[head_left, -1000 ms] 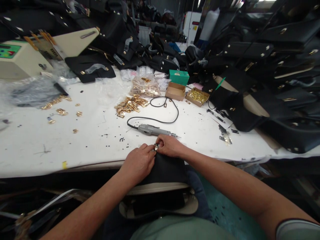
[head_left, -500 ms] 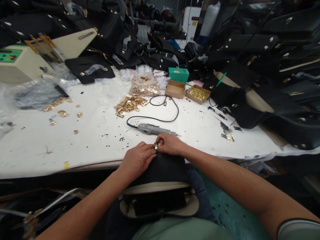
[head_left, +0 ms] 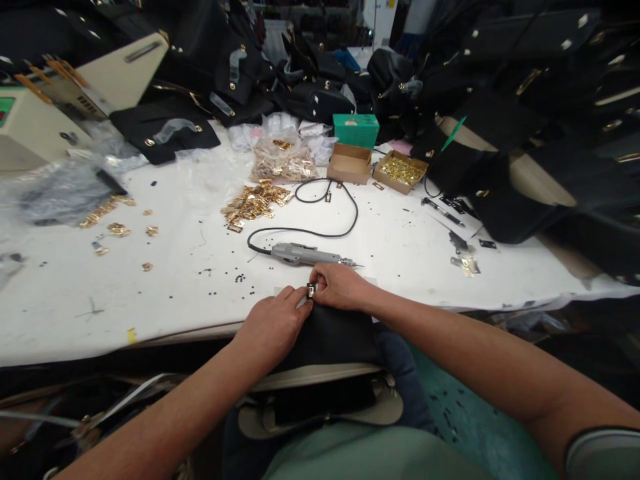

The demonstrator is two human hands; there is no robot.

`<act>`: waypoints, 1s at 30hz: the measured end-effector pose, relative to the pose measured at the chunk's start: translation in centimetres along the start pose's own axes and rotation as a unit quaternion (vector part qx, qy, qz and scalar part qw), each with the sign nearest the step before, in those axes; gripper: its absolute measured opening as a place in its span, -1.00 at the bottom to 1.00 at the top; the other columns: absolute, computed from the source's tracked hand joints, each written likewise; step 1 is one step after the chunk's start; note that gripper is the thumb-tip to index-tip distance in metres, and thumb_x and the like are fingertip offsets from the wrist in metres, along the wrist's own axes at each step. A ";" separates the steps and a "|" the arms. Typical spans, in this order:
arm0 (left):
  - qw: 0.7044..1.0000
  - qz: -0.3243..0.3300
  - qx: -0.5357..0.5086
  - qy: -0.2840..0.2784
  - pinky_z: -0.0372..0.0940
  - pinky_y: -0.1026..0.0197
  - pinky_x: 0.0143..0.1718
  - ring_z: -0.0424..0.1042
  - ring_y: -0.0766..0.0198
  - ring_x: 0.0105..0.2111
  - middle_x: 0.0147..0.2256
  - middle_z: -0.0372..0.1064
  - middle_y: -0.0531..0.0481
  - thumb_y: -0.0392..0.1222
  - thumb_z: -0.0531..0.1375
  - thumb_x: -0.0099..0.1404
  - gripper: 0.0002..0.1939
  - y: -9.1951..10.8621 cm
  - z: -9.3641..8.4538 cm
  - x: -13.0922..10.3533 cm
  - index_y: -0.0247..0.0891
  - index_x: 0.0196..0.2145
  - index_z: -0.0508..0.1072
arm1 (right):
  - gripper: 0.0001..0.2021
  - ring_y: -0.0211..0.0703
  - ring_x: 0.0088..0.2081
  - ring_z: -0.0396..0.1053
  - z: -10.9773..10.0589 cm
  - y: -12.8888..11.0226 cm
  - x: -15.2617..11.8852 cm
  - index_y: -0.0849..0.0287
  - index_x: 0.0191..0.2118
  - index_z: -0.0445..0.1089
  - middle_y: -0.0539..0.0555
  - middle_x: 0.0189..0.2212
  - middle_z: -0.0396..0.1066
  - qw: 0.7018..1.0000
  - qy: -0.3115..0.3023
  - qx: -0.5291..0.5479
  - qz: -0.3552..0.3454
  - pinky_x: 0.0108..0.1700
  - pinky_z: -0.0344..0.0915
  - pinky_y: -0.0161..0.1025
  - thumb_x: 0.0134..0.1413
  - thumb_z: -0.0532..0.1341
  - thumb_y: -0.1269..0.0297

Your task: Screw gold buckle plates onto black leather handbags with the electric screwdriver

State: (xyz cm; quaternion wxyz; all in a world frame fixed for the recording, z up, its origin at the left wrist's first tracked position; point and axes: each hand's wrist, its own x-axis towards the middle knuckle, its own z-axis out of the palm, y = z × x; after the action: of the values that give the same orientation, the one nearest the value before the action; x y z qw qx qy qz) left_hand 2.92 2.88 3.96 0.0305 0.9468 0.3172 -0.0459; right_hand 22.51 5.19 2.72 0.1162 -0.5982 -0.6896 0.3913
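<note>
A black bag [head_left: 335,337] with a beige-edged opening lies on my lap against the table's front edge. On its far end is a small metal clasp piece [head_left: 311,290]. My left hand [head_left: 275,320] rests on the bag, its fingertips pressed against the clasp piece from the left. From the right, my right hand [head_left: 337,287] pinches at the same piece with curled fingers. Just beyond my hands lies a grey electric screwdriver [head_left: 305,255], its tip pointing right and its black cord looping behind it.
The white table [head_left: 175,267] bears a pile of gold metal parts [head_left: 255,203], an open brown box [head_left: 349,164], a box of small gold pieces [head_left: 400,171] and a green box [head_left: 355,130]. A beige machine [head_left: 37,130] stands left; black bags crowd the back and right.
The camera view has shifted slightly. Both hands stay at the clasp piece, which now looks darker and a little turned. The screwdriver lies in the same place on the table.
</note>
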 end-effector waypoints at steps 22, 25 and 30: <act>0.998 -0.012 -0.044 0.039 0.37 0.11 -0.32 0.40 0.08 -0.12 -0.04 0.51 -0.09 -0.31 0.13 0.39 -0.81 0.1 0.9 -0.3 -0.19 -0.13 0.54 | -0.76 -0.18 -0.36 0.40 0.2 -0.2 0.2 0.14 -0.19 0.49 0.02 -0.33 0.54 1.000 0.004 -0.025 0.008 -0.38 0.19 -0.30 -0.06 0.34 0.27; 0.999 -0.012 -0.031 0.018 0.37 0.09 -0.33 0.39 0.05 -0.13 -0.03 0.49 -0.12 -0.35 0.15 0.36 -0.81 0.5 0.3 -0.1 -0.22 -0.15 0.54 | -0.74 -0.16 -0.35 0.40 0.1 -0.4 0.3 0.14 -0.19 0.49 0.03 -0.34 0.53 1.000 -0.004 -0.024 0.013 -0.37 0.19 -0.29 -0.08 0.34 0.28; 1.000 -0.014 -0.015 0.017 0.35 0.09 -0.35 0.39 0.07 -0.17 -0.06 0.50 -0.09 -0.35 0.13 0.38 -0.80 0.7 -0.2 -0.1 -0.21 -0.15 0.54 | -0.74 -0.19 -0.36 0.40 -0.1 -0.2 0.2 0.16 -0.19 0.50 0.01 -0.37 0.52 1.000 -0.018 0.006 0.012 -0.36 0.20 -0.30 -0.10 0.33 0.33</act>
State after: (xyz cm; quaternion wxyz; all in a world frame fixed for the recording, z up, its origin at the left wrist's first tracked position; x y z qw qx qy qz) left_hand 3.28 2.29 4.20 0.0386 0.9424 0.3312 -0.0250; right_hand 22.39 5.44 2.82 0.1028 -0.5986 -0.6818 0.4078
